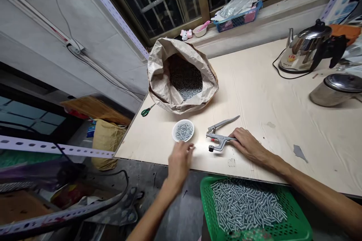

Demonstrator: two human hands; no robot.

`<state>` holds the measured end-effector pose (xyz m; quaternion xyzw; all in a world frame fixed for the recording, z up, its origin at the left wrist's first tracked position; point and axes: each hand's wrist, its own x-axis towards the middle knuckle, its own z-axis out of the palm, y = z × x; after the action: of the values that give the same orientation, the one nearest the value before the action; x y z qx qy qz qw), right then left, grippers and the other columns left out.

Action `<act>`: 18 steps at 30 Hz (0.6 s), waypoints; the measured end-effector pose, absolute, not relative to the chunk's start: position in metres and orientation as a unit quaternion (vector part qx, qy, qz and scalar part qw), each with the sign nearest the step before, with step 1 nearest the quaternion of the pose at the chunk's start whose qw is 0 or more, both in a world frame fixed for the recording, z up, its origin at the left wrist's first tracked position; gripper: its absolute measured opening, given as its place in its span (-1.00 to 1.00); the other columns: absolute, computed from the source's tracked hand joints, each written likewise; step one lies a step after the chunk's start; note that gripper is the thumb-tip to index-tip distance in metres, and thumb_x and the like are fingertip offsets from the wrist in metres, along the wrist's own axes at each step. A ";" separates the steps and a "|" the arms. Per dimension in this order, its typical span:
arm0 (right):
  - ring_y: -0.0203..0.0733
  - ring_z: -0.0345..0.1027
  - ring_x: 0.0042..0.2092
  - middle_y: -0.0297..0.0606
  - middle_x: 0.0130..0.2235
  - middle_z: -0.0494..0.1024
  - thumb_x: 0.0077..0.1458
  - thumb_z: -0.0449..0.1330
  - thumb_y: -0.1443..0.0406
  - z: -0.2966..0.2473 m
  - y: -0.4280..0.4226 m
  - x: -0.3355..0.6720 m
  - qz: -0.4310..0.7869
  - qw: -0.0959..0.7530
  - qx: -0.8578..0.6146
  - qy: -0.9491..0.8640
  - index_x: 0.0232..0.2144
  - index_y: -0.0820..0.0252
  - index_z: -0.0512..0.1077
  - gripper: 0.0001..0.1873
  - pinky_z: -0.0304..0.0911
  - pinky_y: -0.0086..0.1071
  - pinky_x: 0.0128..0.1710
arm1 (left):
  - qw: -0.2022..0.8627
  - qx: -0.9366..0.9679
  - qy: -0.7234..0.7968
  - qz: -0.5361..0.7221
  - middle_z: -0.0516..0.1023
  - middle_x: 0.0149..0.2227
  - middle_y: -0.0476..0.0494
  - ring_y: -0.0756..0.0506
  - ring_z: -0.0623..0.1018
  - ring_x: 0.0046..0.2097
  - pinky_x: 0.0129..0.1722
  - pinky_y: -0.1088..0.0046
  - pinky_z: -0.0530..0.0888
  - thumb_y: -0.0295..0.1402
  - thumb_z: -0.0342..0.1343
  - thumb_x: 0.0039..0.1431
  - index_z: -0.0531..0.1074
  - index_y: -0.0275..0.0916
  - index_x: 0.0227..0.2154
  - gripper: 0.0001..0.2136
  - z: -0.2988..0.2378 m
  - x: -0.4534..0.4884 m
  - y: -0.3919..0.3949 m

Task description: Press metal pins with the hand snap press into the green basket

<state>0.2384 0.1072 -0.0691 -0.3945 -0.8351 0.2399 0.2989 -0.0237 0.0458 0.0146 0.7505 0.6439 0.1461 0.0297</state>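
Note:
My right hand (pixel 246 142) is closed round the lower handle of metal hand pliers (pixel 222 141), which look like snap-fastener pliers. Their jaws point left and the upper handle (pixel 226 121) is spread away from the lower one. My left hand (pixel 180 158) is at the table's front edge, just below a small white bowl (pixel 174 135) of short silvery metal pieces (pixel 183 131). Its fingers are curled together and slightly blurred; whatever they may hold is too small to make out.
Behind the bowl stands an open paper sack (pixel 158 79) of metal pieces. Green-handled scissors (pixel 146 112) lie left. A green basket (pixel 207 199) full of metal pieces sits below the table edge. A kettle (pixel 302 51) and a metal pot (pixel 328 92) stand right.

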 end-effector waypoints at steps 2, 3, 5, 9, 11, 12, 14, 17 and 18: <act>-0.14 0.21 -0.27 -0.20 -0.30 0.39 0.32 -0.12 0.21 -0.069 0.106 0.237 0.233 0.296 -0.394 -0.839 -0.28 0.15 0.30 -0.75 0.12 -0.26 -0.28 | -0.026 0.725 0.679 0.109 0.48 -0.28 -0.16 -0.13 0.42 -0.19 -0.24 0.38 0.41 -0.40 0.01 0.24 0.49 -0.23 -0.28 -0.85 0.015 -0.048 0.078; -0.14 0.21 -0.28 -0.20 -0.30 0.39 0.32 -0.11 0.21 -0.069 0.106 0.237 0.228 0.294 -0.393 -0.841 -0.28 0.15 0.30 -0.76 0.12 -0.26 -0.29 | -0.035 0.725 0.683 0.083 0.48 -0.27 -0.16 -0.14 0.42 -0.17 -0.25 0.38 0.41 -0.41 0.01 0.23 0.50 -0.22 -0.25 -0.84 0.014 -0.058 0.092; -0.15 0.22 -0.28 -0.20 -0.31 0.40 0.32 -0.10 0.23 -0.070 0.105 0.237 0.217 0.291 -0.392 -0.845 -0.29 0.15 0.31 -0.77 0.12 -0.27 -0.29 | -0.031 0.739 0.672 0.037 0.48 -0.23 -0.17 -0.15 0.40 -0.13 -0.28 0.41 0.40 -0.40 0.01 0.23 0.51 -0.19 -0.21 -0.82 0.011 -0.069 0.112; -0.15 0.23 -0.29 -0.20 -0.31 0.41 0.30 -0.08 0.26 -0.070 0.105 0.236 0.187 0.286 -0.389 -0.855 -0.30 0.14 0.32 -0.79 0.12 -0.29 -0.31 | -0.007 0.749 0.663 -0.008 0.48 -0.20 -0.15 -0.14 0.40 -0.09 -0.31 0.45 0.38 -0.37 0.02 0.24 0.52 -0.16 -0.26 -0.83 0.004 -0.071 0.126; -0.15 0.24 -0.28 -0.20 -0.31 0.41 0.29 -0.07 0.27 -0.071 0.105 0.235 0.181 0.283 -0.389 -0.858 -0.30 0.15 0.32 -0.80 0.12 -0.29 -0.31 | -0.003 0.748 0.664 -0.023 0.47 -0.20 -0.15 -0.14 0.40 -0.08 -0.32 0.46 0.37 -0.38 0.01 0.24 0.51 -0.17 -0.26 -0.83 0.003 -0.068 0.126; -0.15 0.24 -0.28 -0.20 -0.31 0.41 0.29 -0.07 0.27 -0.071 0.104 0.235 0.180 0.282 -0.388 -0.859 -0.30 0.15 0.32 -0.80 0.12 -0.28 -0.30 | -0.004 0.750 0.660 -0.032 0.47 -0.19 -0.16 -0.14 0.40 -0.07 -0.32 0.46 0.37 -0.39 0.01 0.24 0.51 -0.17 -0.26 -0.83 0.003 -0.066 0.126; -0.14 0.25 -0.28 -0.20 -0.31 0.42 0.28 -0.06 0.29 -0.073 0.104 0.234 0.175 0.279 -0.384 -0.863 -0.31 0.15 0.33 -0.81 0.13 -0.28 -0.29 | -0.007 0.756 0.653 -0.048 0.46 -0.18 -0.16 -0.14 0.40 -0.06 -0.32 0.47 0.37 -0.40 -0.01 0.24 0.50 -0.16 -0.26 -0.83 0.004 -0.065 0.127; -0.14 0.26 -0.28 -0.21 -0.31 0.42 0.27 -0.04 0.30 -0.076 0.103 0.232 0.161 0.272 -0.377 -0.870 -0.30 0.16 0.33 -0.83 0.13 -0.27 -0.28 | 0.001 0.759 0.649 -0.055 0.46 -0.17 -0.16 -0.12 0.42 -0.07 -0.30 0.48 0.37 -0.43 -0.03 0.23 0.47 -0.17 -0.27 -0.83 0.005 -0.066 0.131; -0.14 0.26 -0.28 -0.20 -0.31 0.42 0.27 -0.04 0.30 -0.077 0.102 0.231 0.158 0.271 -0.375 -0.872 -0.29 0.16 0.33 -0.83 0.14 -0.26 -0.28 | 0.008 0.758 0.650 -0.049 0.46 -0.17 -0.16 -0.11 0.43 -0.07 -0.29 0.48 0.38 -0.45 -0.02 0.22 0.47 -0.18 -0.28 -0.84 0.006 -0.067 0.132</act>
<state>0.2313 0.1023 -0.0767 -0.3754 -0.8721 0.1577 0.2714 -0.0666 0.1316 0.0056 0.7583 0.6500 -0.0491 0.0078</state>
